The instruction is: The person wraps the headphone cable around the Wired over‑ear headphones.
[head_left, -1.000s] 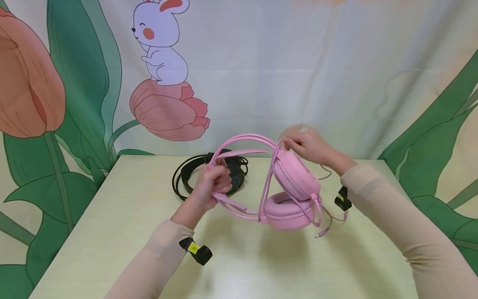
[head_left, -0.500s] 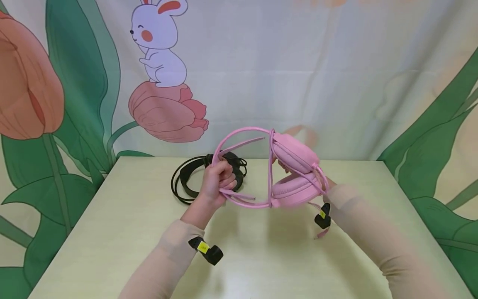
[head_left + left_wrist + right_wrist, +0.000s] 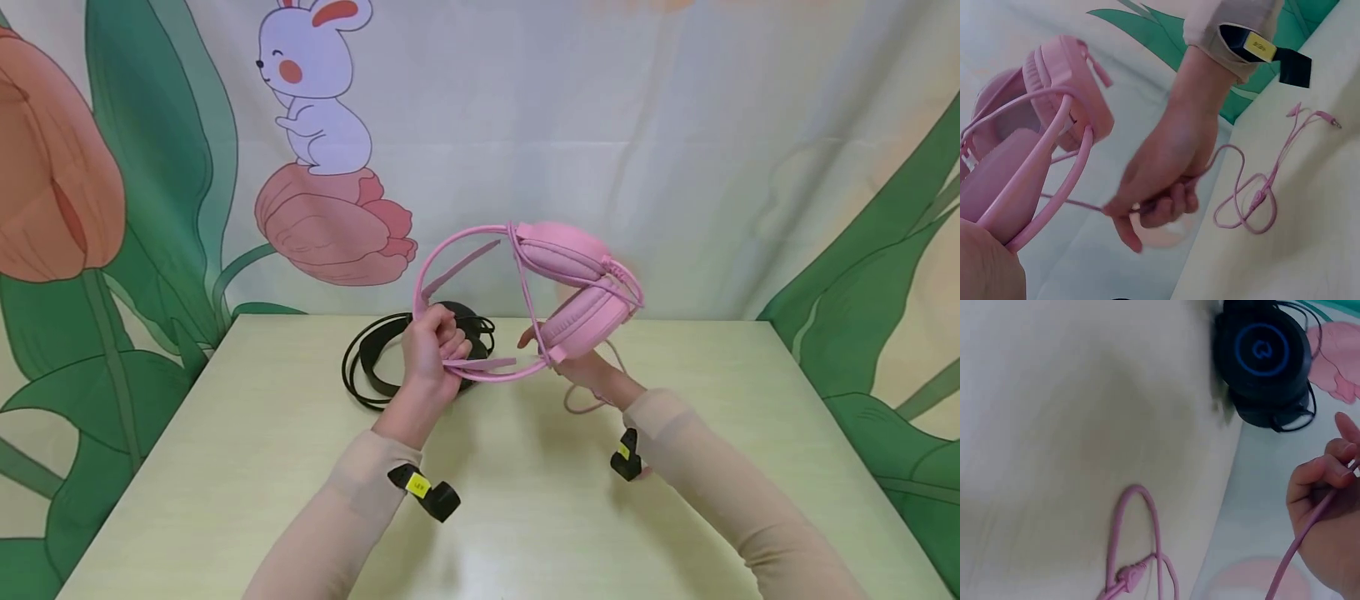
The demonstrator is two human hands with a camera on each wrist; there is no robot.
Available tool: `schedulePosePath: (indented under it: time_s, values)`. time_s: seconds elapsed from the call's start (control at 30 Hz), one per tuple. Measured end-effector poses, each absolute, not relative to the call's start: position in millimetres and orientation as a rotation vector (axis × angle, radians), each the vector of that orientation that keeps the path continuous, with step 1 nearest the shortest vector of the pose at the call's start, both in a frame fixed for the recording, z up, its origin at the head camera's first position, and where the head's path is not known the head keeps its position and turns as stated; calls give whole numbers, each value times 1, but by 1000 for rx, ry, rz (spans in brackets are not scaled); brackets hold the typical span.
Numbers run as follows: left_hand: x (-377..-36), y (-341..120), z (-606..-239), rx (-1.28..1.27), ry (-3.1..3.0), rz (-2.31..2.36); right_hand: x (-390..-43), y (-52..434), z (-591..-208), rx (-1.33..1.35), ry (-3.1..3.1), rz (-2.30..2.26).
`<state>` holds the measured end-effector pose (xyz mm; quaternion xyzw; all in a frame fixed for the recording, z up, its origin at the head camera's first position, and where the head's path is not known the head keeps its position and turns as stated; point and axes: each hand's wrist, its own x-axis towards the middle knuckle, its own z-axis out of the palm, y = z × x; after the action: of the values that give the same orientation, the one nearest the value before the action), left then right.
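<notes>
My left hand [image 3: 431,354] grips the headband of a pair of pink headphones [image 3: 566,250], holding them raised above the table. Their two ear cups point to the right, and pink cord is wound round the cups and across the headband's arms. My right hand [image 3: 596,375] is below and partly behind the lower ear cup. In the right wrist view, its curled fingers hold the pink cable [image 3: 1300,540]. The cable's loose end hangs in a loop, with a plug [image 3: 1329,118] showing in the left wrist view.
Black headphones [image 3: 371,357] with a coiled black cable lie at the back of the pale table [image 3: 225,467], behind my left hand. A printed curtain [image 3: 480,125] hangs at the table's far edge.
The pink headphones have risen, and their ear cups have swung upward. My right hand has gone from above the upper ear cup, round behind the cups, to below the lower one.
</notes>
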<state>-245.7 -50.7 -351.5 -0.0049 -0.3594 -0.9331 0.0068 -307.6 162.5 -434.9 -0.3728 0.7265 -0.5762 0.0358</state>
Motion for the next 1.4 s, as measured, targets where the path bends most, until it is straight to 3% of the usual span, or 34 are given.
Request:
schedulePosePath:
  time_s: [0.13, 0.23, 0.67, 1.1, 1.4]
  values:
    - [-249, -48, -349, 88, -1110, -2829, -301, 156, -438, -800, 2564, -1388]
    - [-252, -49, -350, 158, -1121, -2760, -296, 150, -437, -724, 2685, -1158]
    - [-268, -66, -368, 323, -1094, -2588, -279, 134, -418, -1064, 2802, -819]
    - [-276, -87, -373, 353, -1214, -2401, -257, 149, -394, -1453, 2770, -610]
    - [-278, -98, -376, 442, -1261, -2328, -247, 162, -367, -1521, 2670, -577]
